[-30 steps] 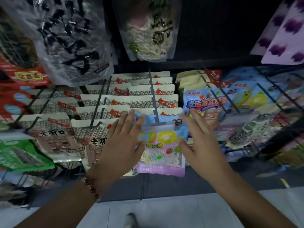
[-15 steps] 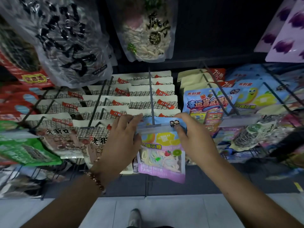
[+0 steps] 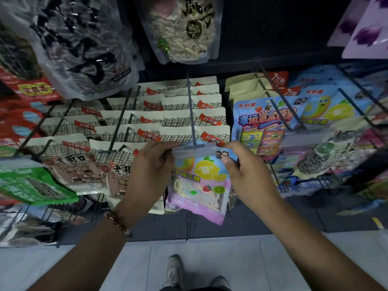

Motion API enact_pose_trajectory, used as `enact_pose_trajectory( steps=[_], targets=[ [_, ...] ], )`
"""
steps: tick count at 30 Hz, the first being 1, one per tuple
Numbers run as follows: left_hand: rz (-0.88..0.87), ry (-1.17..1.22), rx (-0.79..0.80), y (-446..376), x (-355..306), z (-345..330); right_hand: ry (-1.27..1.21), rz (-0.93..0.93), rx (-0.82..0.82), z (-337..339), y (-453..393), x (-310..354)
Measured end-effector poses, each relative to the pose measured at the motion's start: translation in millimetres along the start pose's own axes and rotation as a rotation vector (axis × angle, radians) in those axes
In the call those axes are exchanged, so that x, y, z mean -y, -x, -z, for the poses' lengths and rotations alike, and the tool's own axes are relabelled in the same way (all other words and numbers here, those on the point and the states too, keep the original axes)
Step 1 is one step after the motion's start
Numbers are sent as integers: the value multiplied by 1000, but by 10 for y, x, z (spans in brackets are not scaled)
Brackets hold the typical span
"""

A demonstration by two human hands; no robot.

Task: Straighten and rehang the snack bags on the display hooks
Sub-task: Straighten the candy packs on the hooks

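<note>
Candy bag: glossy pastel plastic pouch, rectangular, hanging at the front of a thin metal hook.
Left hand: fingers pinching the bag's top-left corner.
Right hand: fingers pinching the top-right corner.
Neighbours: matte cream pouches stacked behind.

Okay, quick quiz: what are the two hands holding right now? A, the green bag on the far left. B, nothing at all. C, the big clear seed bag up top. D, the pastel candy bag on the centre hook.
D: the left hand and right hand pinch the top corners of the candy bag, which hangs at the tip of the centre hook.
</note>
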State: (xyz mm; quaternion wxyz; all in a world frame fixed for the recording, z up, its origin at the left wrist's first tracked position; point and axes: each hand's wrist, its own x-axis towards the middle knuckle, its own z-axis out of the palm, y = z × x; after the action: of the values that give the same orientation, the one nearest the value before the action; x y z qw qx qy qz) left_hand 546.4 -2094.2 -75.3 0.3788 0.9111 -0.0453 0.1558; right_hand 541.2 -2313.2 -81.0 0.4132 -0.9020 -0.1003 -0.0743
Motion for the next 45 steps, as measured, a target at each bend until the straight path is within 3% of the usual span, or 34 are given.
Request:
enact_pose_trajectory(
  steps=[3, 8, 17, 22, 36, 45],
  targets=[
    [81, 180, 21, -4, 21, 14, 23, -10, -19, 24, 52, 26],
    [74, 226, 152, 130, 126, 23, 49, -80, -45, 49, 192, -15],
    [-154, 236, 494, 256, 383, -61, 84, -273, -145, -41, 586, 6],
    [-413, 7, 712, 135, 536, -174, 206, -370, -217, -203, 763, 51],
    [-429, 127, 728, 63, 126, -528, 252, -455, -372, 70, 1115, 67],
    [-477, 93, 743, 240, -732, -1229, 155, -450, -411, 832, 1528, -633]
  ],
)
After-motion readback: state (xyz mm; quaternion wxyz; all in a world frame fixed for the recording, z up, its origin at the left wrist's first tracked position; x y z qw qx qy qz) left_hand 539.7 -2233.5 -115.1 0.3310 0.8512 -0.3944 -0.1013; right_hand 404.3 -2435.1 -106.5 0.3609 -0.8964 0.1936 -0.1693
